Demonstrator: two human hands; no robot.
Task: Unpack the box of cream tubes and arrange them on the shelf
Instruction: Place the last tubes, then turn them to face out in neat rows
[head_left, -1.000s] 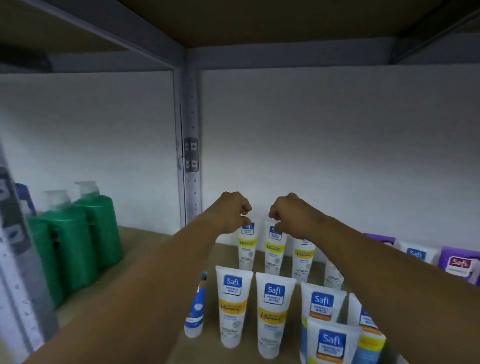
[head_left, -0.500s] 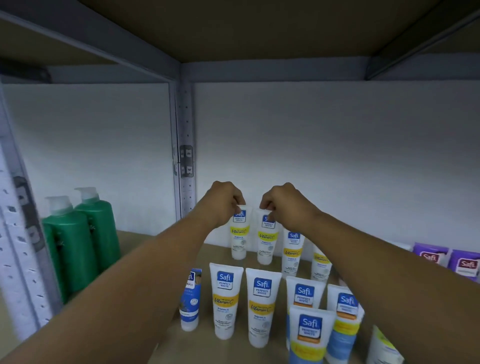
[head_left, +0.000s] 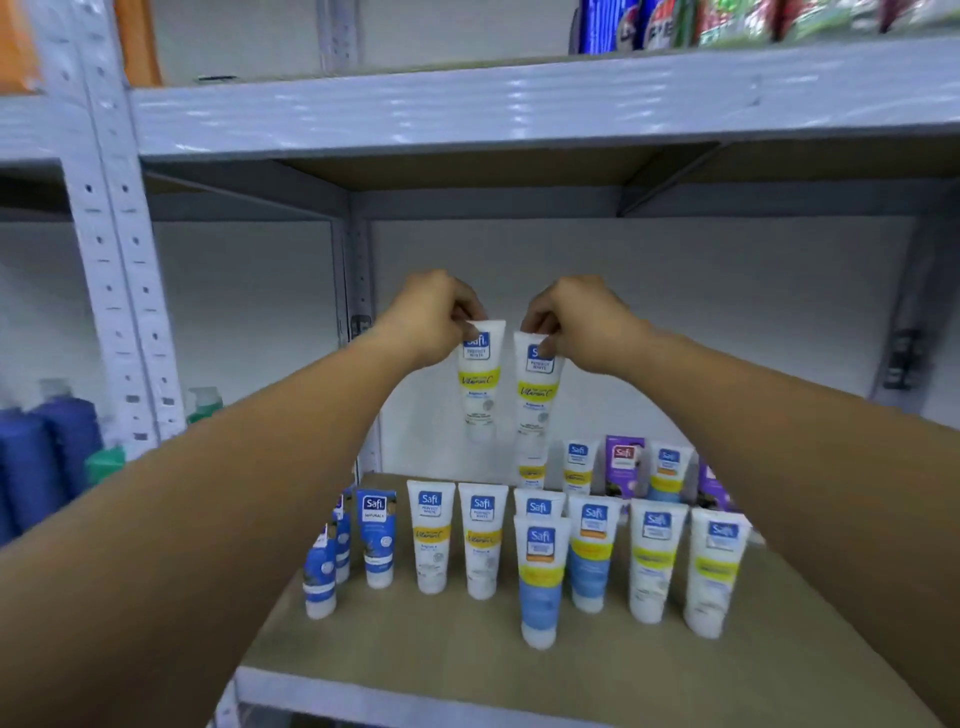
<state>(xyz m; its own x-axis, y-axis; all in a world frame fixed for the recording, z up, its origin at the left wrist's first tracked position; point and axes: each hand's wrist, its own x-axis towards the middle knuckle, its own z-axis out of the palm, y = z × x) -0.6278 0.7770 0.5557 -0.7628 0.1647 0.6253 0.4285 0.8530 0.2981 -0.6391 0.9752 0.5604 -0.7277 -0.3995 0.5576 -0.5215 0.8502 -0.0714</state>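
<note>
1. Left hand (head_left: 434, 317) pinches top edge of a white Safi cream tube (head_left: 480, 379), hanging cap-down.
2. Right hand (head_left: 579, 322) pinches a second tube (head_left: 535, 387), just beside.
3. Both held above shelf board (head_left: 441, 649); standing tubes (head_left: 431, 540) below.

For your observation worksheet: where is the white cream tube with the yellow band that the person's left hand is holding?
In the head view the white cream tube with the yellow band hangs from the left hand, centre frame, above the shelf board, beside the matching tube in the right hand.

Dim, bluish light; glare streaks the upper shelf edge (head_left: 519, 104); motion blur throughout; edges bow outward.
</note>
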